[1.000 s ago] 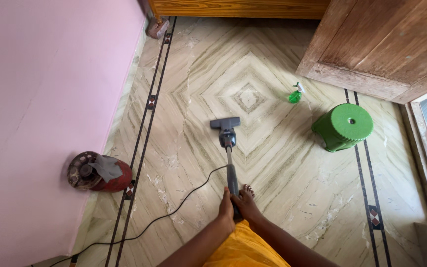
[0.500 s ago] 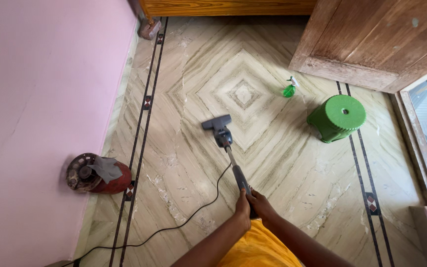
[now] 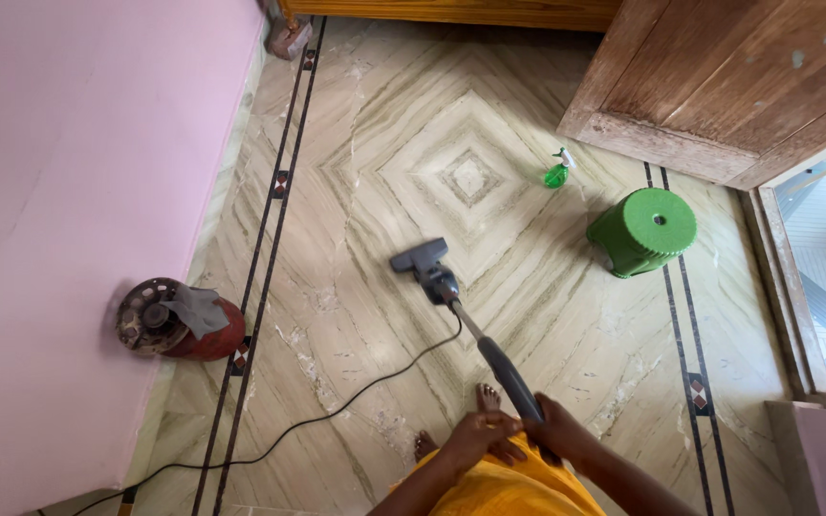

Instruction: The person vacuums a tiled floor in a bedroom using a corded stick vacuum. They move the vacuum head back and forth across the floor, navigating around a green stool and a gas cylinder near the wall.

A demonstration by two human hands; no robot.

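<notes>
- Landmark: the grey stick vacuum cleaner (image 3: 470,330), a slim wand with a flat grey floor head (image 3: 420,256) resting on the cream veined marble floor (image 3: 384,143). All positions below are stated relative to it.
- Right hand (image 3: 558,430): wrapped closed around the upper end of the wand, at the near end of the vacuum cleaner.
- Left hand (image 3: 478,435): just left of the wand's upper end, fingers curled against it; whether they fully close on it cannot be told.
- Black power cord (image 3: 336,413): trails from the wand's middle across the floor, left and toward the viewer.
- Red gas cylinder (image 3: 182,320), with a grey cloth draped over its top: well to the left of the floor head, against the pink wall (image 3: 69,191).
- Round green plastic stool (image 3: 644,230): well to the right of the floor head.
- Green spray bottle (image 3: 556,174): beyond the floor head and to its right, near the stool.
- Brown wooden door (image 3: 738,86): beyond the stool, far right.
- Bare toes (image 3: 488,394): just left of the wand's upper part.
</notes>
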